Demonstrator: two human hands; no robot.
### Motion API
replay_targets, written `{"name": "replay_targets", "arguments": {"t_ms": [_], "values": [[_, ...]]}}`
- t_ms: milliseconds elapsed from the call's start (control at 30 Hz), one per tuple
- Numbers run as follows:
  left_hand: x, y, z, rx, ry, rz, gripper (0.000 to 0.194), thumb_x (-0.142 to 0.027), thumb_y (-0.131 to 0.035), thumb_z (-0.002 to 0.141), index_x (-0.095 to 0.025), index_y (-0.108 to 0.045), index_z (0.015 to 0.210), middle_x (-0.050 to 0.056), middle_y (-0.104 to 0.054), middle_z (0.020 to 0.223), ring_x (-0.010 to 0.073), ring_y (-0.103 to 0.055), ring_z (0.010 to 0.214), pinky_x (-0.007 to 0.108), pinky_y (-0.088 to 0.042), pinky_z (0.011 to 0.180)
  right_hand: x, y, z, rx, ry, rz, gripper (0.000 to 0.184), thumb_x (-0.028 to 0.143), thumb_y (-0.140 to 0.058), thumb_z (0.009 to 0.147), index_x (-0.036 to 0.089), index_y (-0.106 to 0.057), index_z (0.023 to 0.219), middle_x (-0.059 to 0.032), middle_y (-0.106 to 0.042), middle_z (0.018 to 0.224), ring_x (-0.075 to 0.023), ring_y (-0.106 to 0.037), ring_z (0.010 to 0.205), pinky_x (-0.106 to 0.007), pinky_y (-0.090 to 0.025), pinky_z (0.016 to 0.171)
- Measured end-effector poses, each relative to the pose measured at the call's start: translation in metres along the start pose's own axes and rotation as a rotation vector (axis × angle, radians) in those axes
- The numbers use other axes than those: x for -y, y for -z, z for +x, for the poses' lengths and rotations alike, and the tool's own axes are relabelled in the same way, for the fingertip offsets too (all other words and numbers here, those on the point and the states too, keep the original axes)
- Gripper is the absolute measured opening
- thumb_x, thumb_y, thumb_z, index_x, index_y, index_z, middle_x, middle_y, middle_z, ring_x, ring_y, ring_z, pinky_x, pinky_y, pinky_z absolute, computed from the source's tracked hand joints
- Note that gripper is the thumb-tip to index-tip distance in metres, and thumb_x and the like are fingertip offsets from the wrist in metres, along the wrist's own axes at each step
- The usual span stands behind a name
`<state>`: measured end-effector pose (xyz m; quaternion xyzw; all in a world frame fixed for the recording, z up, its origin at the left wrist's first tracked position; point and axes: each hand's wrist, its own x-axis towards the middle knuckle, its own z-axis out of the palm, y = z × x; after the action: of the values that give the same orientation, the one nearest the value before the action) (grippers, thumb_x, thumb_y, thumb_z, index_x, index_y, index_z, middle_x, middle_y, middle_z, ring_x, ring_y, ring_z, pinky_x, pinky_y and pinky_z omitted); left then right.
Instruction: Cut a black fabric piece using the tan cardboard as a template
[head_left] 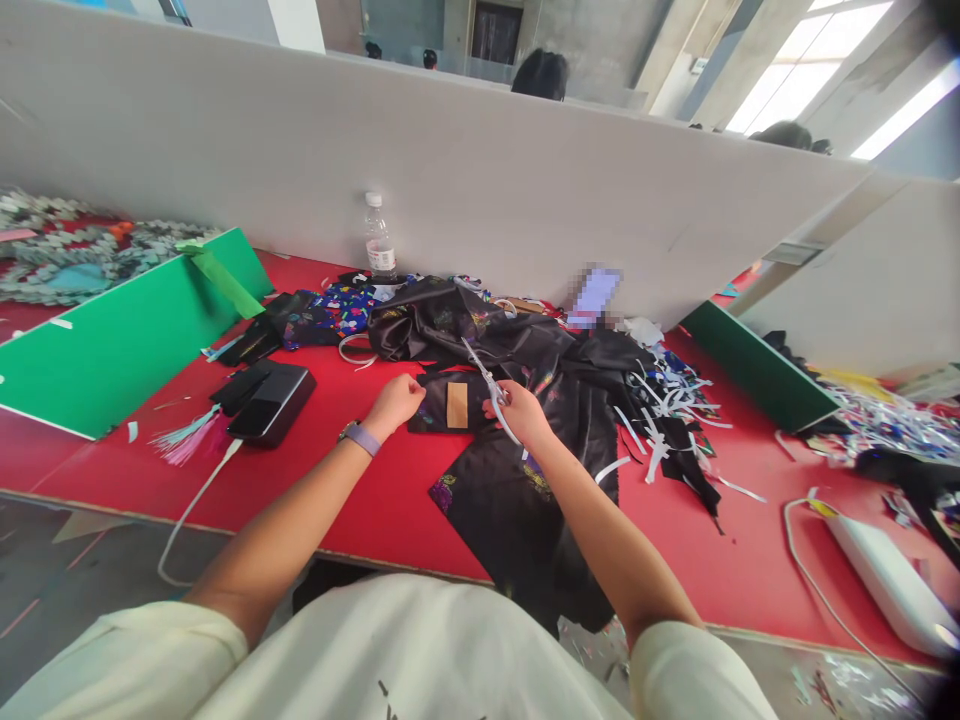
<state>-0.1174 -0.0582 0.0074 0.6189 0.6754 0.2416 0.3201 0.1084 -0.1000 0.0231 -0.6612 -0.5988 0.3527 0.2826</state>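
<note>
Head view: red table [405, 500], grey partition [450, 180]; left hand [399, 402] pinching black fabric [433, 405], right hand [525, 415] gripping scissors [491, 384].

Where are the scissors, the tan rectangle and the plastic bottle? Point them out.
Scissors [491, 384], head view: middle, near the blades' base.
Tan rectangle [457, 406], head view: centre of its face.
Plastic bottle [381, 256], head view: label on its lower half.
</note>
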Motion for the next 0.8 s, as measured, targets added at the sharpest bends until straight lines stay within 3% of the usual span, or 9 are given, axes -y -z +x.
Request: {"name": "replay_targets", "arguments": {"t_ms": [200,333,467,600,800], "values": [[0.008,-0.001,-0.002,0.143,0.159,-0.369,0.032,-0.044,-0.074,0.071,-0.016,-0.064,0.083,0.009,-0.074,0.085,0.0219,-0.071,0.078,0.03,-0.055,0.065,0.004,-0.008,0.008,-0.019,0.039,-0.089,0.026,0.02,-0.061,0.082,0.021,-0.061,0.108,-0.0027,-0.073,0.085,-0.018,-0.07,0.078,-0.025,-0.049,0.067],[0.004,0.002,-0.005,0.207,0.212,-0.48,0.034,-0.043,-0.08,0.063,-0.014,-0.066,0.075,0.011,-0.075,0.084,0.0234,-0.072,0.08,0.03,-0.056,0.068,0.007,-0.017,0.014,-0.023,0.065,-0.186,0.026,0.02,-0.061,0.082,0.02,-0.062,0.108,-0.0053,-0.073,0.095,-0.0194,-0.068,0.087,-0.025,-0.046,0.071],[-0.004,-0.001,-0.001,0.22,0.226,-0.449,0.021,-0.031,-0.079,0.064,-0.014,-0.068,0.072,0.011,-0.075,0.079,0.0249,-0.071,0.074,0.032,-0.055,0.064,0.011,-0.024,0.015,-0.017,0.075,-0.271,0.028,0.021,-0.062,0.082,0.019,-0.062,0.11,-0.009,-0.072,0.102,-0.0226,-0.067,0.096,-0.026,-0.044,0.074],[-0.01,-0.008,0.005,0.146,0.198,-0.34,0.012,-0.021,-0.076,0.062,-0.016,-0.066,0.065,0.008,-0.072,0.072,0.0246,-0.069,0.074,0.029,-0.051,0.064,0.013,-0.03,0.015,-0.01,0.063,-0.33,0.029,0.027,-0.065,0.081,0.017,-0.062,0.109,-0.0122,-0.072,0.104,-0.0252,-0.066,0.098,-0.027,-0.044,0.074],[-0.021,-0.017,0.006,0.107,0.182,-0.268,0.007,-0.018,-0.066,0.069,-0.016,-0.063,0.063,0.007,-0.069,0.07,0.0212,-0.066,0.069,0.025,-0.045,0.056,0.012,-0.035,0.017,-0.007,0.04,-0.372,0.028,0.026,-0.062,0.083,0.016,-0.061,0.109,-0.0125,-0.071,0.106,-0.025,-0.066,0.099,-0.028,-0.045,0.074]]}}
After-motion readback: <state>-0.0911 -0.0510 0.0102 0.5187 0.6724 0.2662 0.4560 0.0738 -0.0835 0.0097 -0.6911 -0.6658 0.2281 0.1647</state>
